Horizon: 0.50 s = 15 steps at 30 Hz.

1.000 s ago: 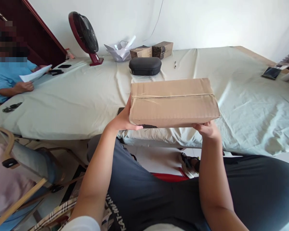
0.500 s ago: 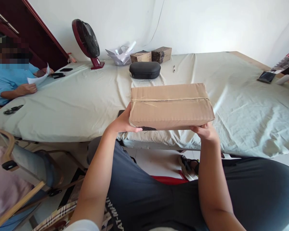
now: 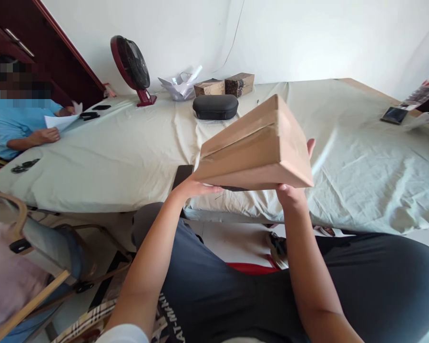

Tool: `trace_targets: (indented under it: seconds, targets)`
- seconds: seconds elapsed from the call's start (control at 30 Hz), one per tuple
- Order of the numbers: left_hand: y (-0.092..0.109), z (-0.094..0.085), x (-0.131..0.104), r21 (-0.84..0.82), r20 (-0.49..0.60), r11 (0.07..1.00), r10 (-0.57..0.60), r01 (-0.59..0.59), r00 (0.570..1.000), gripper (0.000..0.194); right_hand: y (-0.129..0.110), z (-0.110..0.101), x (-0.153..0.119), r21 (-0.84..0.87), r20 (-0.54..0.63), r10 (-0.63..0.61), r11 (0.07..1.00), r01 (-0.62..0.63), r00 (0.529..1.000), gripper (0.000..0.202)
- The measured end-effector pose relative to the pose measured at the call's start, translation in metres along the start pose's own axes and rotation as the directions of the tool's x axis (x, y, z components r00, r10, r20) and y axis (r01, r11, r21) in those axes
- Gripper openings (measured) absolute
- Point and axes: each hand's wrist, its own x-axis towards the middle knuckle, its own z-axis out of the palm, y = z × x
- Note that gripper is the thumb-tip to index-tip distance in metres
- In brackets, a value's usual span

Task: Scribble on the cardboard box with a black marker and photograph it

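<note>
A brown cardboard box (image 3: 246, 147) is held up above the near edge of the table, turned at an angle so that its right end faces me. A seam runs along its upper side. My left hand (image 3: 196, 187) grips the box's lower left corner, thumb along the bottom edge. At the lower right, my right hand (image 3: 293, 193) holds the box with the thumb at the bottom edge and fingertips showing past the far right side. Most fingers of both hands are hidden by the box. Just left of it lies a dark flat object (image 3: 183, 175), partly covered.
The cloth-covered table (image 3: 121, 162) bears a black case (image 3: 215, 106), two taped boxes (image 3: 240, 84), a fan (image 3: 132, 66) and a plastic basket (image 3: 178, 90). A person in blue (image 3: 14, 121) sits at the left with papers. A chair (image 3: 50, 238) stands near my left.
The box has turned from lying straight across to an angled pose, its right end swinging toward me. Both hands have turned with it, and the person's paper has shifted.
</note>
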Motion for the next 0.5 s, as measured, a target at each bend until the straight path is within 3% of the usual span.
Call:
trace_targets:
  seconds: [0.07,0.17,0.3,0.5]
  targets:
    - [-0.003,-0.004,0.004,-0.032,-0.028,0.998,0.056,-0.057,0.998,0.123,-0.005,-0.006,0.003,0.011,-0.057,-0.123,0.992,0.124,0.991,0.153]
    - [-0.004,-0.01,0.006,0.008,-0.012,0.981,0.194,-0.194,0.981,0.152,-0.006,-0.012,0.003,-0.014,0.074,-0.119,0.993,0.12,0.99,0.153]
    - [-0.001,-0.004,0.004,0.064,0.1,0.973,0.214,-0.221,0.972,0.157,-0.003,-0.007,0.001,-0.067,0.231,-0.04,0.996,0.057,0.972,0.162]
    - [0.01,0.001,0.003,0.177,0.095,0.963,0.19,-0.205,0.977,0.143,-0.013,-0.004,-0.002,-0.052,0.259,0.061,0.997,-0.049,0.964,0.156]
